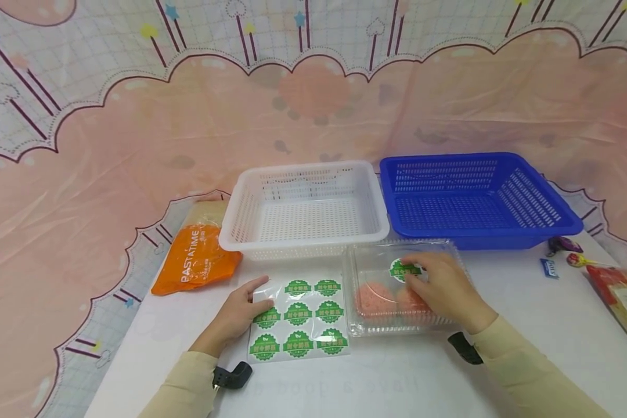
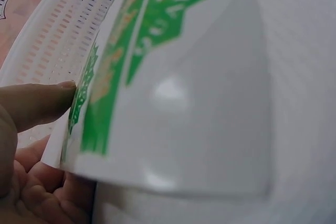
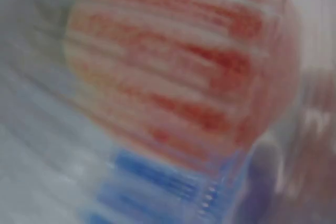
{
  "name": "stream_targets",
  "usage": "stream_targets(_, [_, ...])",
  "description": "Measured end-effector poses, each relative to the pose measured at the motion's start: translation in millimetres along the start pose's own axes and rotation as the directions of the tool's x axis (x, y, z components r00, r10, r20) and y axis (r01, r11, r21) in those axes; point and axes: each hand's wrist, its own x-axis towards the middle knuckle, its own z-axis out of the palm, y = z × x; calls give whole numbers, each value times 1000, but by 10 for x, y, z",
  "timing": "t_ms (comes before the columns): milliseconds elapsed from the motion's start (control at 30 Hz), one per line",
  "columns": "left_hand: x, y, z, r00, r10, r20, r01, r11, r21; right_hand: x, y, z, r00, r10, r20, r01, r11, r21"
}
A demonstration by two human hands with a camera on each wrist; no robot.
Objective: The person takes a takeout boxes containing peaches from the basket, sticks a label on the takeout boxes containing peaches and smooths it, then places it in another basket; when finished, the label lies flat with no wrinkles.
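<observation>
My left hand (image 1: 238, 310) pinches the left edge of a sheet of round green stickers (image 1: 298, 342), thumb on top and fingers beneath. The sheet (image 2: 194, 129) bows upward in the left wrist view, and its upper left spot bears no sticker. To its right sits a lidded clear plastic box (image 1: 368, 261) with round, red-streaked fruit (image 1: 376, 300) inside. Above the lid, my right hand (image 1: 444, 290) holds a single round green sticker (image 1: 399, 270) by its right edge between thumb and fingers. The right wrist view is blurred, showing a fruit (image 3: 173, 66) through the ribbed plastic.
Behind the box stand a white basket (image 1: 305, 238) and a blue basket (image 1: 480, 235). An orange PASTATIME bag (image 1: 198, 261) lies at the left. Small wrapped sweets, including a blue packet (image 1: 550, 268), and a red-and-brown package (image 1: 622, 299) lie on the right.
</observation>
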Motion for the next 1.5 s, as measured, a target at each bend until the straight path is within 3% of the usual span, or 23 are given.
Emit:
stream_targets(533, [5,-10,22,1000,5,-12,-5,1000,-23,-7,-20,11,1000,-5,30,6,1000,-14])
stream_targets(833, [4,-11,23,1000,0,-11,-1,999,-40,-22,-27,61,996,-89,18,89,996,-5])
stream_targets(1500, [0,-21,16,1000,18,-13,-18,1000,-8,-17,-11,25,995,2,101,-13,994,107])
